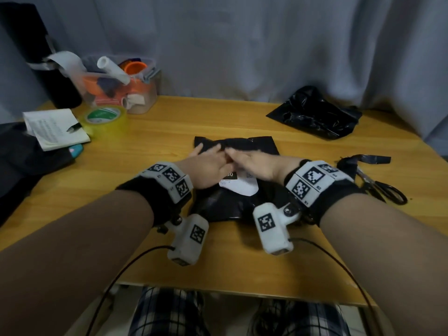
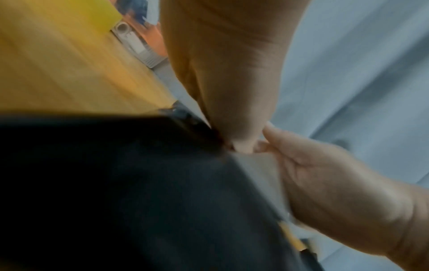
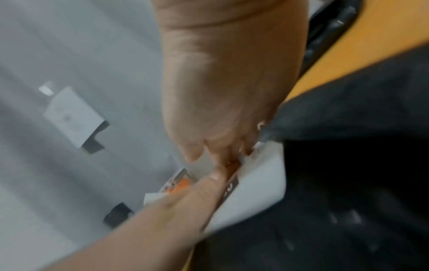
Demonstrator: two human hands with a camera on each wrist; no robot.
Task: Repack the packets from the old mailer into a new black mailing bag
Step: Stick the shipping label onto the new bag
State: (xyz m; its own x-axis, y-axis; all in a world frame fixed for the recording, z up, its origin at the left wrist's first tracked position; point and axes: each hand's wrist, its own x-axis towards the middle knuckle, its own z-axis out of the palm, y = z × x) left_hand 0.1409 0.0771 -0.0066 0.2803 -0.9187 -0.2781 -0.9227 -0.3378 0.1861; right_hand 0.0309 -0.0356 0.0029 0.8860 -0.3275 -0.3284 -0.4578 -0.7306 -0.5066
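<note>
The new black mailing bag (image 1: 218, 207) lies flat in the middle of the wooden table (image 1: 242, 263), a white label (image 1: 242, 186) on its top face. Its far edge is folded over as a flap (image 1: 257, 144). My left hand (image 1: 208, 163) and right hand (image 1: 254, 166) meet on that fold, fingers stretched forward and pressing down. In the left wrist view the left hand (image 2: 227, 73) touches the bag (image 2: 116, 183) beside the right hand (image 2: 325, 174). In the right wrist view the right hand (image 3: 220, 82) points at the label (image 3: 255, 183). The crumpled old mailer (image 1: 315, 115) sits at the back right. No packets show.
Scissors (image 1: 383, 190) and a cut black strip (image 1: 363, 158) lie right of the bag. At the back left stand a clear box of supplies (image 1: 116, 86), a tape roll (image 1: 106, 117) and a notepad with a pen (image 1: 55, 129). A grey curtain (image 1: 266, 44) hangs behind.
</note>
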